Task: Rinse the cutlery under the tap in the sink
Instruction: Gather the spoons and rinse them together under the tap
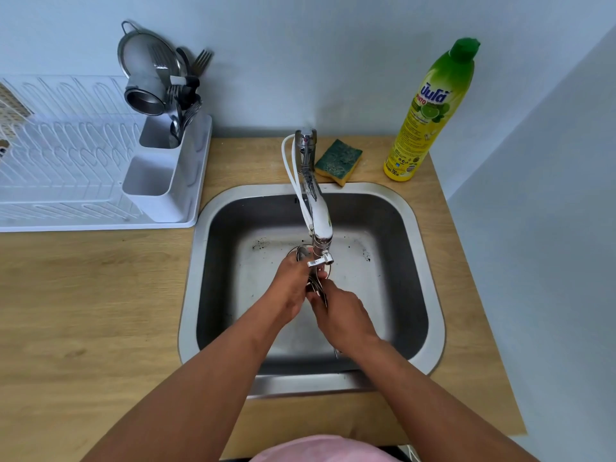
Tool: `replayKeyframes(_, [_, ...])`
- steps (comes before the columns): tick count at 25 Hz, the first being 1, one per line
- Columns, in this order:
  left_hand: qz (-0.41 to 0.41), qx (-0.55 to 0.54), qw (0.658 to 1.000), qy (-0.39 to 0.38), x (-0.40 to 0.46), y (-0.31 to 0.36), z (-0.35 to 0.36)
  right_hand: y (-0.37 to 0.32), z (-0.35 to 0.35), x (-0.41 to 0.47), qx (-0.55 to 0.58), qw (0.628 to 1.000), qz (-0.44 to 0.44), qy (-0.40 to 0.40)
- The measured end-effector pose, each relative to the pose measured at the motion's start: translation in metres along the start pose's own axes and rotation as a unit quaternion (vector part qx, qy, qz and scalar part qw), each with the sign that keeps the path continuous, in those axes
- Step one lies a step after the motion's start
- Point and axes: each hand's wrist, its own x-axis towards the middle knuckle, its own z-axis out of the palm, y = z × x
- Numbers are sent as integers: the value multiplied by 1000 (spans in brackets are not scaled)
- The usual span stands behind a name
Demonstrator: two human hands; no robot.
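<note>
A bundle of metal cutlery (315, 285) is held over the middle of the steel sink (430, 261), right under the outlet of the chrome tap (319, 221). My left hand (289, 288) grips the bundle from the left; a spoon bowl sticks out above its fingers. My right hand (343, 316) closes on the handles from the lower right. Both hands meet beneath the tap's small side lever. Most of the cutlery is hidden by my fingers. Running water cannot be made out.
A white dish rack (66, 168) stands on the wooden counter at the left, its holder (166, 168) filled with forks, spoons and a strainer. A green-yellow sponge (338, 161) and a dish soap bottle (430, 111) sit behind the sink. A wall closes the right side.
</note>
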Motion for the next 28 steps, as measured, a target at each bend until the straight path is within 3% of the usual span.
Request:
replayKeyframes(4, [-28,-31,999,-4,0,-5,-7,7,-7,2,187,979,57,-66])
replayKeyframes(6, [-21,-38,999,-15,2,-8,-10,10,-10,2,330,932,107,-110])
replayKeyframes(8, [-9,-45,998,-48,3,-7,-12,12,-15,1,463,857,141,-177])
replayKeyframes(10, [8,-42,996,-83,3,-4,-14,13,-18,0,526,807,149,-221])
replayKeyframes(12, [34,-15,994,-101,2,-1,-16,15,-16,2,511,817,156,-219])
replayKeyframes(16, [64,64,991,-102,-4,0,-8,17,-10,11,369,897,150,-194])
replayKeyframes(19, [55,60,992,-101,-5,3,0,18,-4,14,351,910,132,-178])
replayKeyframes(24, [56,70,986,-140,-5,1,-13,27,1,15,430,869,181,-166])
replayKeyframes(28, [89,63,990,-87,0,-2,-22,22,6,13,553,789,196,-186])
